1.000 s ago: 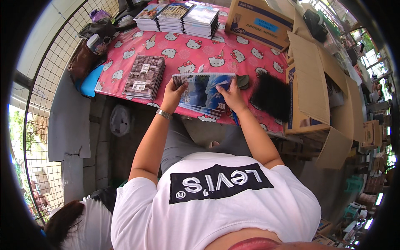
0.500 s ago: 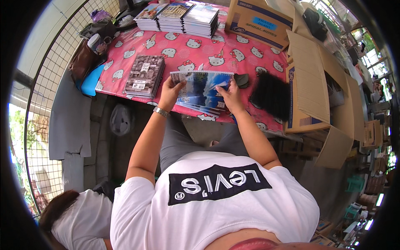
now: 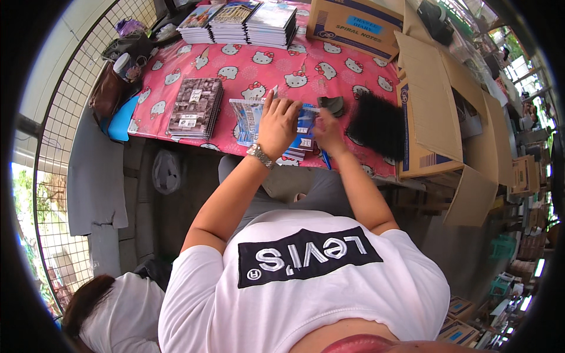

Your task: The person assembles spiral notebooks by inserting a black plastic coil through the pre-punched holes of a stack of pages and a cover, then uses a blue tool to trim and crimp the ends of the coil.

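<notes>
A blue-and-white travel notebook (image 3: 246,126) lies near the table's front edge, its cover partly hidden by my left hand (image 3: 279,125). That hand is laid across it with the fingers stretched out, a metal watch at the wrist. At the notebook's right side is my right hand (image 3: 329,134), smeared by motion, so its fingers are unclear. Between the hands, more blue notebooks (image 3: 296,154) show underneath. A blue pen (image 3: 326,159) sits just below my right hand. To the left stands a stack of brown-grey patterned notebooks (image 3: 195,109).
Three notebook stacks (image 3: 269,28) stand at the back of the pink table (image 3: 235,59). A closed carton (image 3: 353,26) and an open carton (image 3: 432,117) border the right. A black bristly object (image 3: 376,125) and a dark folded piece (image 3: 331,106) lie nearby. Another person (image 3: 123,309) is at lower left.
My left hand has gone from the notebook's left edge to lying across its cover. My right hand has moved slightly right and blurs. The notebook now lies lower, shifted left.
</notes>
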### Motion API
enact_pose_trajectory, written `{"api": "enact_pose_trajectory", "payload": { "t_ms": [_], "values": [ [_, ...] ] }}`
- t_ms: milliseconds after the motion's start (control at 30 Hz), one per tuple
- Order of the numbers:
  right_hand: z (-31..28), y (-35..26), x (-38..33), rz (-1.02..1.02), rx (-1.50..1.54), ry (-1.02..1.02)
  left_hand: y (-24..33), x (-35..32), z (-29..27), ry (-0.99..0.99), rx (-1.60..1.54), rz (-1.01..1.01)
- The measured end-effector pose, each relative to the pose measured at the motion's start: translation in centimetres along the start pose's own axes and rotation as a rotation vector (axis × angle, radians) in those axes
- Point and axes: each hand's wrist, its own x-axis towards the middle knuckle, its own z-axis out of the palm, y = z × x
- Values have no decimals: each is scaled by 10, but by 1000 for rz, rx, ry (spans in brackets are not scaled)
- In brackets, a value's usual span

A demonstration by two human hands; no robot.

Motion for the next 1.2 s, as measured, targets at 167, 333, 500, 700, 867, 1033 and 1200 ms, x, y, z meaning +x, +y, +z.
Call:
{"api": "enact_pose_trajectory", "payload": {
  "t_ms": [167, 333, 500, 700, 867, 1033, 1200],
  "values": [
    [-112, 63, 19, 421, -896, 417, -10, 12, -13, -32, -198, 149],
    [-92, 20, 11, -105, -564, 71, -9, 9, -18, -26, -163, 169],
    [-16, -79, -17, 20, 215, -180, -6, 14, -17, -82, -226, 157],
    [-19, -73, -18, 147, 31, 195, -72, 29, -28, 290, -942, -568],
    [-30, -63, -13, 168, 110, 276, -231, -67, 22, -24, -413, -1129],
    [-41, -75, -19, 208, 160, 255, -213, -70, 41, 65, -482, -1073],
    [-41, -88, -14, 220, 206, 283, -245, -80, 30, 21, -405, -1088]
  ]
}}
